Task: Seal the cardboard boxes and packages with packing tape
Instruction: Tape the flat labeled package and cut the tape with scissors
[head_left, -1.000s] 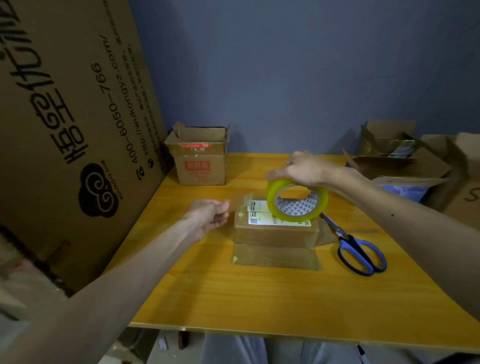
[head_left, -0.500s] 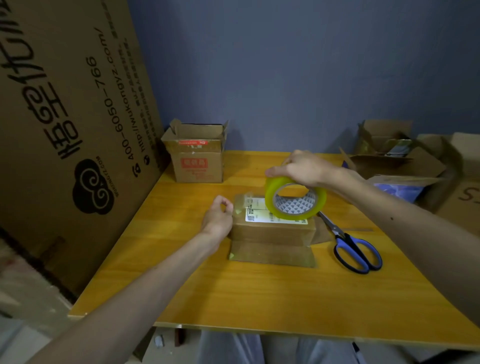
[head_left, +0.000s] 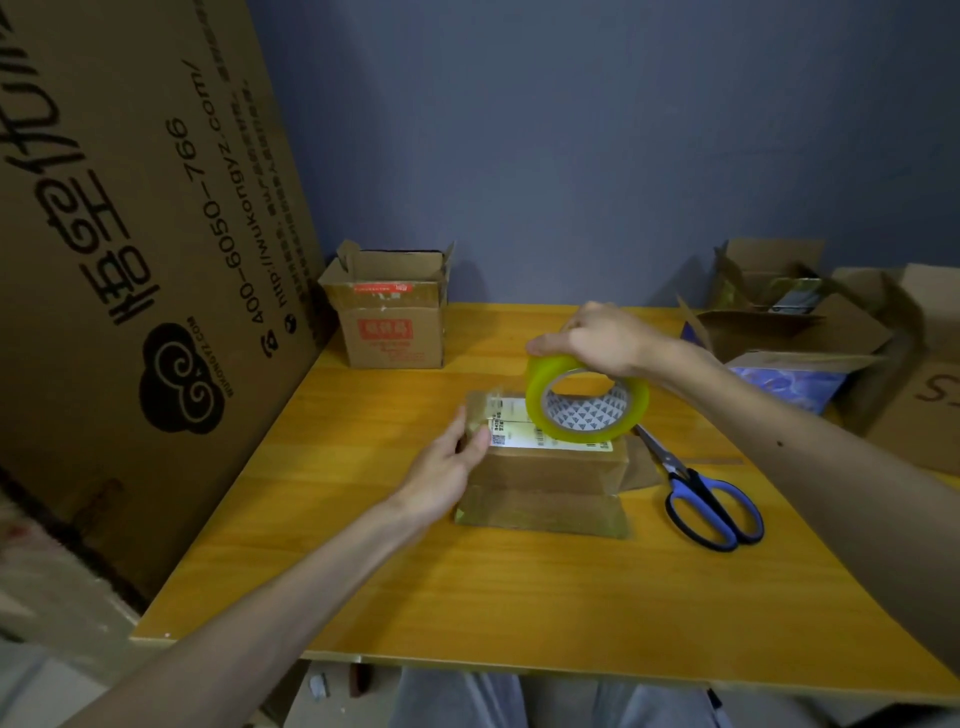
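sheet (head_left: 130, 234): big printed cardboard, leaned up along the table's (head_left: 467, 597) left edge
open box (head_left: 395, 332): parked at the back left corner, flaps up
left hand (head_left: 447, 467): laid on the left end of the box (head_left: 550, 467), fingers straight, pressed flat on it
box: set mid-table, white label on top
roll (head_left: 587, 400): yellowish tape, held on edge over the box top; actual contact can't be told
right hand (head_left: 597, 338): clamped over the roll from above, fingers curled round it
scissors (head_left: 711, 499): blue handles, laid just right of the box
boxes (head_left: 795, 332): open ones, bunched by the right edge
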